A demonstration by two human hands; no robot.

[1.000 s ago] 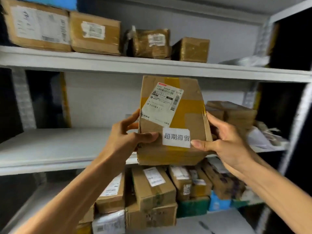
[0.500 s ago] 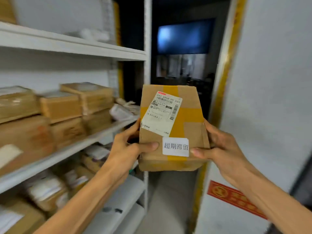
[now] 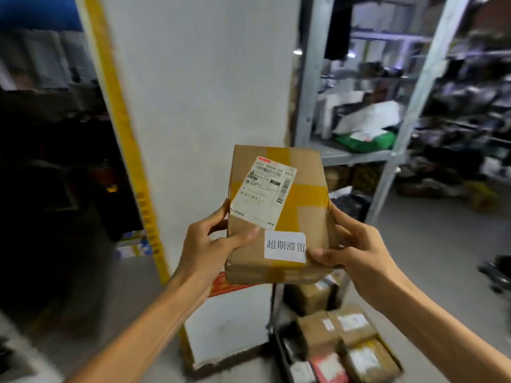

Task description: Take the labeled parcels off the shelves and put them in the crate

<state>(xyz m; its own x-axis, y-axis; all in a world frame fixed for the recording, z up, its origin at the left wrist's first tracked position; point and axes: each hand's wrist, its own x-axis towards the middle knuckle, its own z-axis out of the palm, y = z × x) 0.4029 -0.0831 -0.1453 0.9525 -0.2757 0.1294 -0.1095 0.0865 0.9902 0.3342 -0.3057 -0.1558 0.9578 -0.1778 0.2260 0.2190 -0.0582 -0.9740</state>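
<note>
We hold the parcel (image 3: 279,217) between both hands at the middle of our view. The left hand (image 3: 210,250) grips its 9 o'clock edge with the thumb laid across the front. The right hand (image 3: 356,250) grips the 3 o'clock edge, its thumb at the corner of the white sticker (image 3: 284,246). The parcel is in the air, not yet set down.

What looks like the crate (image 3: 277,349), dim and blurred, sits on the floor at 5 o'clock, with other packages (image 3: 352,326) inside. We judge it best to hold on with 2 hands until the parcel is low over a free spot, then lay it flat.

The parcel is brown cardboard, rectangular, and a little crushed along its lower edge. Glossy yellow tape (image 3: 304,194) crosses it, and a smooth printed shipping label (image 3: 262,192) is stuck on askew.
</note>
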